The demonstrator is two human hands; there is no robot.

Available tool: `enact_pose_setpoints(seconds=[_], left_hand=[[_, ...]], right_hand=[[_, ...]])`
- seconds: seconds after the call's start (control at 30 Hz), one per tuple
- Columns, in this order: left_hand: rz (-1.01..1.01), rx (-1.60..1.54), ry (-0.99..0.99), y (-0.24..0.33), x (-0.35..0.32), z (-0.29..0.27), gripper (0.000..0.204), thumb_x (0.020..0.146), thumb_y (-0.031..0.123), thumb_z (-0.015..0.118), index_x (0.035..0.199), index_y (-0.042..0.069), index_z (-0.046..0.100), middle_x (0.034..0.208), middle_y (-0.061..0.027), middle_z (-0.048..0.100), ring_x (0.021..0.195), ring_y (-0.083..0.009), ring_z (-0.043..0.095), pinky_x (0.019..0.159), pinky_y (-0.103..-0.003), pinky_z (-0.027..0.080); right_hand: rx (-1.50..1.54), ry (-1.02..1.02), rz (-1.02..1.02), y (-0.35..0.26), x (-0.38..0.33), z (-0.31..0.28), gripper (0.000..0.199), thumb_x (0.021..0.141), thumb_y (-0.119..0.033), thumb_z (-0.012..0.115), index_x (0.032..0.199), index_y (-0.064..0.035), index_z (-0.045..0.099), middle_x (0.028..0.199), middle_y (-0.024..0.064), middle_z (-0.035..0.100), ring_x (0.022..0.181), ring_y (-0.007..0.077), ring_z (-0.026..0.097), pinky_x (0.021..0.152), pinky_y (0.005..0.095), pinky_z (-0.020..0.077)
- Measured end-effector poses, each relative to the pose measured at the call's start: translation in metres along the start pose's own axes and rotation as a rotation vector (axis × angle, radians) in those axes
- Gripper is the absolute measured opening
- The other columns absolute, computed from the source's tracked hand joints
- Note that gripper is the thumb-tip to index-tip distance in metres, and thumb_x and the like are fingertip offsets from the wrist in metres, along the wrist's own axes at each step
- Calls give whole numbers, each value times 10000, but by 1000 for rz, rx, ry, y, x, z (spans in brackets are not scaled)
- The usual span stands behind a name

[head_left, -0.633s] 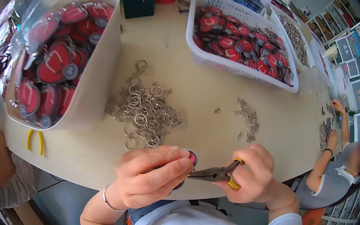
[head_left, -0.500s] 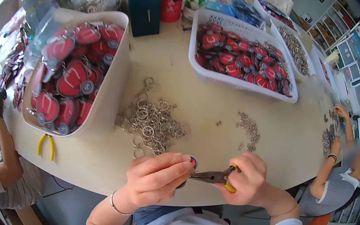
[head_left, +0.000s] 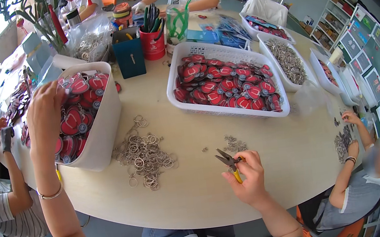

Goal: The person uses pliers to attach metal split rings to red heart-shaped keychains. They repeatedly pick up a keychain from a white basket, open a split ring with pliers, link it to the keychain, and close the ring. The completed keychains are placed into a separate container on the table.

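- Round and pale, our desk [head_left: 196,199] fills a busy workroom, with other people seated at its left, right and far edges and shelves along the right wall.
- Our left hand [head_left: 45,111] reaches out over the tall white bin [head_left: 102,130] at the left, fingers curled down onto the red round charms [head_left: 79,116] heaped inside; we cannot tell whether that grip has closed on 1 yet.
- Our right hand [head_left: 248,178] rests near the front edge of the desk, its grip clenched on the yellow-handled pliers [head_left: 228,161], whose dark tips point up and to the left, slightly parted and with nothing between them.
- Between the 2 hands lies a loose pile of metal split rings [head_left: 142,156], just beside the tall bin, and a smaller scatter of tiny metal links [head_left: 234,144] sits just above the pliers.
- Farther back, a wide white basket [head_left: 227,109] holds many more red charms, and 1 narrower tray [head_left: 288,60] to its right is full of silvery metal parts.
- A red cup of pens [head_left: 153,39] and a dark blue box [head_left: 129,54] stand behind the tall bin.
- We judge the work far from finished: the bin is heaped, the rings are many, and no piece is under the pliers right now.
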State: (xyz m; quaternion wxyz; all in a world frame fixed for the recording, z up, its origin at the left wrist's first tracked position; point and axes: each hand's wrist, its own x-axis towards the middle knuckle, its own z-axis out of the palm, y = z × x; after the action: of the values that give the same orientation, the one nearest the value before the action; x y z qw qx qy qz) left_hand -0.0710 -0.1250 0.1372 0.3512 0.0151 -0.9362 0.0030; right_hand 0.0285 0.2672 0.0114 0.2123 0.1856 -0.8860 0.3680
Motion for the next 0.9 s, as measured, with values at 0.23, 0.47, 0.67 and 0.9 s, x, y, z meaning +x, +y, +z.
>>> enact_pose_setpoints(seconds=[0.23, 0.47, 0.67, 0.9], left_hand=[[234, -215, 39, 94, 6, 9, 384, 794, 162, 697, 1135, 7, 614, 1127, -150, 627, 998, -338, 600, 874, -396, 481], [534, -288, -538, 237, 27, 143, 251, 772, 155, 682, 990, 47, 623, 1009, -107, 659, 1040, -283, 587, 858, -384, 496], [643, -139, -567, 264, 32, 180, 375, 651, 88, 771, 1007, 107, 653, 994, -73, 673, 1036, -247, 603, 843, -388, 474], [259, -713, -297, 240, 12, 151, 189, 839, 92, 625, 1018, 31, 632, 794, -180, 649, 728, -346, 636, 676, -431, 487]], right_hand=[[732, 10, 494, 25, -10, -5, 327, 942, -268, 539, 934, 32, 668, 1024, 108, 605, 835, 176, 560, 736, 326, 448], [1172, -85, 704, 36, -5, -12, 293, 933, -228, 551, 935, 37, 675, 1037, 67, 587, 829, 146, 557, 683, 287, 437], [530, 102, 470, 44, -5, -13, 113, 822, -78, 678, 851, 31, 683, 940, 51, 546, 784, 154, 546, 642, 279, 423], [-28, -16, 263, 52, -11, 1, 152, 723, -84, 755, 783, 17, 659, 922, 105, 538, 845, 268, 530, 724, 358, 441]])
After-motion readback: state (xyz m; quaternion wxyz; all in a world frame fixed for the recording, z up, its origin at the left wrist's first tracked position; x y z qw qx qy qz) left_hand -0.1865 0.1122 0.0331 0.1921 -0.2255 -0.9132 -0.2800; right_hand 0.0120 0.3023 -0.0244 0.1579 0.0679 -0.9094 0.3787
